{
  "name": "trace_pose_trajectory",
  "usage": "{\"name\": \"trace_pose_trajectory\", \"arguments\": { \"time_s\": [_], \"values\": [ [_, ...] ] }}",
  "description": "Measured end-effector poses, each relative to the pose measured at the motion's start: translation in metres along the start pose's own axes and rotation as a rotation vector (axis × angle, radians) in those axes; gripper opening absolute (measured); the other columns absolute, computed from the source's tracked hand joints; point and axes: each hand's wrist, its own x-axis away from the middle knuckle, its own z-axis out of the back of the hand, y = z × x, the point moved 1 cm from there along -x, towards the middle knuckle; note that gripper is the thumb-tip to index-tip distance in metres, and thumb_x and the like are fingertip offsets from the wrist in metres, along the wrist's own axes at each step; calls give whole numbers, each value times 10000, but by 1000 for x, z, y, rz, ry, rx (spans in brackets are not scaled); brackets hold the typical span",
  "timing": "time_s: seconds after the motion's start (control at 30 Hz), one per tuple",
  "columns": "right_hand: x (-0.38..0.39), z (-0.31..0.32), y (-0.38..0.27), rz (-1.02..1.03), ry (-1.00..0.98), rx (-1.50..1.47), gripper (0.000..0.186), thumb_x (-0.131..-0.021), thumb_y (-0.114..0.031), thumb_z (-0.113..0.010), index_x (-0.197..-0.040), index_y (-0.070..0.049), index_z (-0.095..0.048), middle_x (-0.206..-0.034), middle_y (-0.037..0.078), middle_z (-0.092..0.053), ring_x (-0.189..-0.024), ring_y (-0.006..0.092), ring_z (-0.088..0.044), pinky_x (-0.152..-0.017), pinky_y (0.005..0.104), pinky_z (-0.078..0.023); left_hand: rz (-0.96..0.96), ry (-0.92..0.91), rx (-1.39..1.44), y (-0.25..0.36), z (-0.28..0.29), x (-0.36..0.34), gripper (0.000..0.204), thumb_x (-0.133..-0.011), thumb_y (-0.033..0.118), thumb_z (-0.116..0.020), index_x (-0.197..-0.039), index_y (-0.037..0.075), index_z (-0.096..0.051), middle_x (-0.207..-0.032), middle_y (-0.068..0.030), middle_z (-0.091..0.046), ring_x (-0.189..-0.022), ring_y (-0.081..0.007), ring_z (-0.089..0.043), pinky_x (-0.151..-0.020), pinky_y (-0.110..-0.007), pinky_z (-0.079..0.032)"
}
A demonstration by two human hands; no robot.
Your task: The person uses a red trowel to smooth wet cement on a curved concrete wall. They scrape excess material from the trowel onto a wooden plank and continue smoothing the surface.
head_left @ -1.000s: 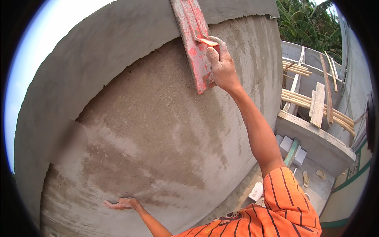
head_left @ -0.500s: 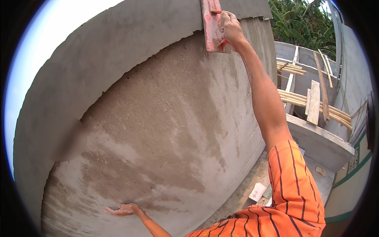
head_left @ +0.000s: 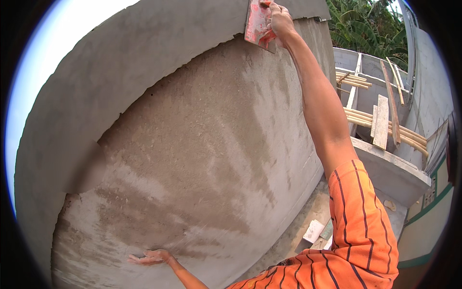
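My right hand [head_left: 281, 21] is closed round the handle of a grey plastering float [head_left: 254, 24] with red patches, high on the wall at the top of my view, where a band of grey plaster [head_left: 96, 67] ends in a ragged edge. My left hand [head_left: 150, 256] is low beside the rougher, streaky brown-grey wall surface [head_left: 183, 144], fingers stretched out and holding nothing; whether it touches the wall I cannot tell.
At the right, bamboo poles [head_left: 411, 140] and boards [head_left: 380, 123] lie over block walls, above a concrete ledge [head_left: 390, 167]. A white block [head_left: 313, 232] and a sandal [head_left: 390, 205] lie below. Trees [head_left: 365, 29] stand behind.
My right hand has moved up and rightward with the float along the ragged edge, my arm reaching farther. My left hand has stayed low, almost in place.
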Motion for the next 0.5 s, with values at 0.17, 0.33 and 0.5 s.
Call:
{"name": "trace_pose_trajectory", "arguments": {
  "time_s": [0.17, 0.33, 0.5],
  "values": [
    [108, 13, 79, 223, -123, 126, 436, -1026, -372, -440, -1360, -94, -401, -768, -9, -476, -560, 68, -435, -484, 280, -486, 12, -13, -40, 6, 10, -1, 637, -1028, 463, -270, -1429, -23, -367, -1525, -249, -264, -1424, -368, -254, -1122, -487, -255],
    [41, 32, 35, -19, -16, 18, 457, -1024, -398, -430, -1343, -72, -403, -718, -7, -440, -514, 58, -413, -463, 266, -487, -39, -6, -13, 5, 1, 4, 626, -1028, 435, -263, -1432, -34, -351, -1518, -243, -278, -1422, -376, -251, -1124, -500, -246],
    [148, 4, 68, 7, -69, 43, 442, -1026, -384, -428, -1335, -69, -400, -761, -6, -439, -560, 57, -432, -489, 283, -509, 34, -24, -42, -2, 8, 0, 612, -1017, 415, -269, -1430, -29, -348, -1515, -227, -300, -1411, -377, -274, -1108, -511, -271]
  ]
}}
